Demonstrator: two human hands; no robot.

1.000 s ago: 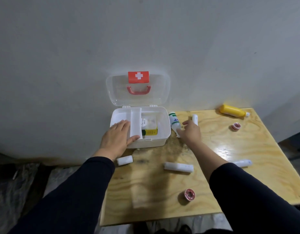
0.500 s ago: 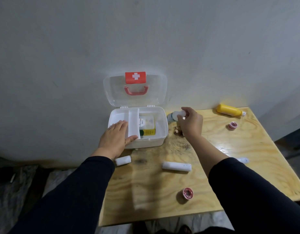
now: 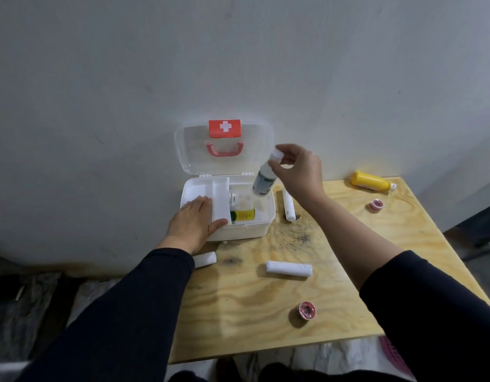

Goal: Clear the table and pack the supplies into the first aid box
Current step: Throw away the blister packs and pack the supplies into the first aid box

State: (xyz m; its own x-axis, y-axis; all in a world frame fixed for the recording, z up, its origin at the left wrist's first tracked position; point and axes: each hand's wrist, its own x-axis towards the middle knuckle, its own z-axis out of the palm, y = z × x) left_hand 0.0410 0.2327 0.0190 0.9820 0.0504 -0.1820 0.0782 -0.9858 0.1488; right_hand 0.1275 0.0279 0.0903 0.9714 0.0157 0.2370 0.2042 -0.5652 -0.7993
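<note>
The white first aid box (image 3: 250, 229) stands open at the table's back left, its clear lid (image 3: 191, 150) with a red cross leaning on the wall. Inside lie a yellow carton (image 3: 245, 215) and a clear packet. My left hand (image 3: 195, 223) rests flat on the box's front left rim, beside a white tray insert (image 3: 220, 201). My right hand (image 3: 299, 170) grips a white-capped bottle with a green label (image 3: 263, 180) by its cap, hanging tilted over the box's right end.
On the plywood table (image 3: 238, 312) lie three white gauze rolls (image 3: 289, 269) (image 3: 288, 206) (image 3: 205, 259), two pink tape rolls (image 3: 307, 310) (image 3: 375, 205) and a yellow bottle (image 3: 372, 181) at the back right. The wall stands right behind the box.
My right hand picked the bottle up from the table beside the box, then carried it up and left over the box. My left hand stayed on the rim.
</note>
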